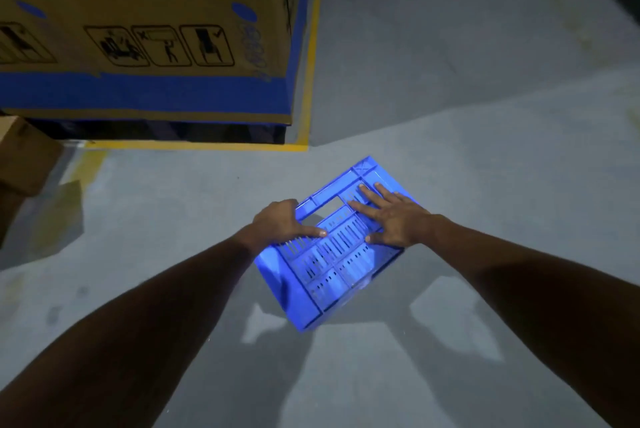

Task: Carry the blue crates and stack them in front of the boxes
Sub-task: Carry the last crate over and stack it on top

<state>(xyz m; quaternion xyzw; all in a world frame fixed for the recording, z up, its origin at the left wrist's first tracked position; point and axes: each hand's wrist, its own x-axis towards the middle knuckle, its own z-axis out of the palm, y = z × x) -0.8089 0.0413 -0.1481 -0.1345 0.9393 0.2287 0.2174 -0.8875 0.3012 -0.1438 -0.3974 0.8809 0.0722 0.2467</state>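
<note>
A blue slotted plastic crate [332, 268] hangs tilted above the grey floor, its ribbed side facing up at me. My left hand [282, 223] grips the crate's left edge beside the handle cut-out, thumb lying across the slots. My right hand [389, 216] rests flat on the crate's upper right part, fingers spread. A large cardboard box [145, 29] with a blue band and handling pictograms stands ahead to the upper left, apart from the crate.
A yellow floor line [194, 145] runs along the big box's base and up its right side. A smaller brown carton [24, 154] sits at the left edge. Grey concrete floor [485, 116] stretches to the right and below.
</note>
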